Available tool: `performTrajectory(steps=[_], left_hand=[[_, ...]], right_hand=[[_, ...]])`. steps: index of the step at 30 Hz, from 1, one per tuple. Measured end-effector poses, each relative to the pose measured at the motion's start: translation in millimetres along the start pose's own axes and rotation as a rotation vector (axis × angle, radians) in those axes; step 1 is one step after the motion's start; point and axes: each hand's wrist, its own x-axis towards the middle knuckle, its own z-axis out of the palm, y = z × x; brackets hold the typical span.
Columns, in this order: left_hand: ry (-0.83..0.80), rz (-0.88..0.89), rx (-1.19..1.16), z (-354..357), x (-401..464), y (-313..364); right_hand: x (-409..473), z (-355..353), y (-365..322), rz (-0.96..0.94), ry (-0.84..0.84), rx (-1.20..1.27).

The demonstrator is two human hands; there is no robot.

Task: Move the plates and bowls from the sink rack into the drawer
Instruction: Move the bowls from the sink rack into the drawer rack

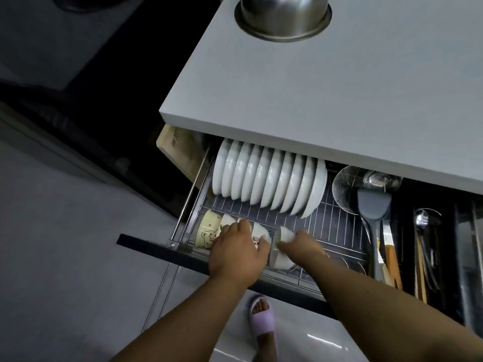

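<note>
A grey countertop [339, 82] runs across the upper right, with a stainless steel mixing bowl [283, 14] set down in a round metal-rimmed opening at its far edge. Below its front edge, in the utensil compartment on the right, a wire skimmer [345, 184] lies beside a steel ladle [379, 178], with a dark grey silicone spatula [373, 205] over them, a wooden-handled tool [392, 259] just beside its handle and chopsticks [420, 267] further right. On the pale glossy floor [65, 244] stands a foot in a lilac slipper [261, 320], and a wooden board [177, 150] stands on edge at the cabinet's left side.
</note>
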Motion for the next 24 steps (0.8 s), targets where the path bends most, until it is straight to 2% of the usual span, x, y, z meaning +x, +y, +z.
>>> performTrajectory(steps=[13,20,24], left_hand=[[-0.008,-0.001,0.001,2,1,-1],[-0.035,-0.035,-0.021,-1,0,1],[-0.072,-0.032,-0.041,-1,1,2]], right_hand=[[12,22,-13,0.001,-0.132,-0.012],[-7,-15,-3,-0.135,-0.096,0.035],[-30,-52,13,-0.2,-0.043,0.166]])
